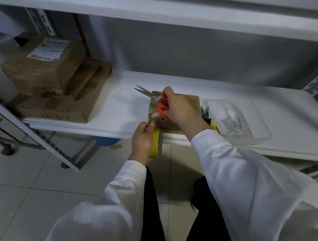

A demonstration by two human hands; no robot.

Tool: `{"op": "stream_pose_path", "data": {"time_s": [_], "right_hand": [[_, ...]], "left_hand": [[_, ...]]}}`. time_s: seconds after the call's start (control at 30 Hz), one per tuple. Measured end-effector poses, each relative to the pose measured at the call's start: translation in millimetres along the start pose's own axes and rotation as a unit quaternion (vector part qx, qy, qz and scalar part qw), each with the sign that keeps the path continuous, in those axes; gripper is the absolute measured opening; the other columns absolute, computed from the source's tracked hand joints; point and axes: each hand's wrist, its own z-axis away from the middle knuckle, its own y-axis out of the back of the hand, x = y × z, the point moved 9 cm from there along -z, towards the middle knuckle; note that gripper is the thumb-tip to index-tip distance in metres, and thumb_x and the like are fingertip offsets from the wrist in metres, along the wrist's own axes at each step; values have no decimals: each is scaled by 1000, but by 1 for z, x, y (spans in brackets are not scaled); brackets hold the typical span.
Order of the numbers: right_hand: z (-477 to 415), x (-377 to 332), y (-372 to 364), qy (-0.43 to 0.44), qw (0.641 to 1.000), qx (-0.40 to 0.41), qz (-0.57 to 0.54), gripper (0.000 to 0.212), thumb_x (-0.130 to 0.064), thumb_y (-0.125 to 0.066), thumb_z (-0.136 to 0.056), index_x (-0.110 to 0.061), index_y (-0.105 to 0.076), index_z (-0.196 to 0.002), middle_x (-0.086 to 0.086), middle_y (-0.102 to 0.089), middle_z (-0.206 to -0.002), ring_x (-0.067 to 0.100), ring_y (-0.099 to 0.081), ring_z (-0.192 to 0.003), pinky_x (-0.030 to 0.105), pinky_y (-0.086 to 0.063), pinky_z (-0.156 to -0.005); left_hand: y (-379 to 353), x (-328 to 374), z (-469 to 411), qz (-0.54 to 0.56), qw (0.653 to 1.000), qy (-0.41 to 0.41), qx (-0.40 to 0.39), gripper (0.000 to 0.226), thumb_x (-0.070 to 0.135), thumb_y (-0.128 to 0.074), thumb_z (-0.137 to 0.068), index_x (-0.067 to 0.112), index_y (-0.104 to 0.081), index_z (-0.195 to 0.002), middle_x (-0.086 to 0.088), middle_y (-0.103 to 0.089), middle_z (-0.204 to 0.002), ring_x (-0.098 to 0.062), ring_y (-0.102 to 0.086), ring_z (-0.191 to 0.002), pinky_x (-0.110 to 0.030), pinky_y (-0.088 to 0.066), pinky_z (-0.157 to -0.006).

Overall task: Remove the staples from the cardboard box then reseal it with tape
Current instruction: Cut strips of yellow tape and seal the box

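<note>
The step in hand is judged to be the cutting of a tape strip for resealing.

**Position of parts**
- The small flat cardboard box (190,101) lies on the white shelf (116,108), close to its near edge and partly covered by the right hand (180,109).
- The red-handled scissors (161,106) are grasped in the right hand, fingers through the loops. The blades are parted and point to the far left.
- The yellow tape roll (157,145) is held by the left hand (142,138) just off the near edge of the shelf. Thumb and forefinger are pinched together above the roll, apparently on the tape itself. The strip cannot be clearly made out.
- The yellow-handled pliers (207,117) lie just right of the box. Further right, loose metal staples (233,125) are collected in a clear plastic tray (248,118), so staple removal appears complete.

**Recommended execution**
1. The strip should be kept taut between the roll and the box, so that it is not folded onto itself.
2. The blades should be brought square across the tape, close to the roll, and closed in one stroke.
3. The left fingers should be kept clear of the blade line.
4. The box should be pressed flat, so that it is not dragged by the pull of the tape.
5. The cut end should be smoothed over the box edge.
</note>
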Motion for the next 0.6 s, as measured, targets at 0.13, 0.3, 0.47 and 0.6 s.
{"op": "stream_pose_path", "data": {"time_s": [0.13, 0.3, 0.47, 0.6], "right_hand": [[1, -3, -1, 16, 1000, 1, 15, 45, -23, -66, -86, -13, -38, -120, 10, -61, -104, 24, -56, -85, 29, -43, -66], [7, -10, -2, 31, 997, 26, 61, 45, -21, -62, -88, -12, -38, -124, 10, -63, -105, 25, -57, -83, 29, -40, -61], [10, -14, -3, 47, 993, 39, 99, 44, -20, -59, -90, -12, -35, -127, 10, -62, -100, 21, -49, -72, 26, -32, -52], [7, -7, 2, 39, 999, 20, 15, 48, -19, -62, -88, -10, -30, -123, 9, -61, -91, 25, -58, -73, 26, -35, -52]], "left_hand": [[-1, 3, -2, 5, 1000, -5, 2, 28, 35, -45, -97, 11, -55, -87, -5, -56, -87, -21, -50, -85, -26, -33, -76], [-1, 6, -6, 6, 1000, -14, 5, 28, 36, -47, -96, 13, -59, -85, -5, -59, -86, -22, -52, -85, -27, -36, -77], [-4, -1, -7, 43, 999, -5, -15, 23, 33, -46, -97, 15, -59, -90, -6, -60, -92, -22, -55, -91, -31, -42, -85], [-6, 0, -8, 40, 999, -7, -15, 27, 35, -47, -96, 18, -57, -77, -3, -59, -82, -22, -54, -87, -33, -42, -84]]}}
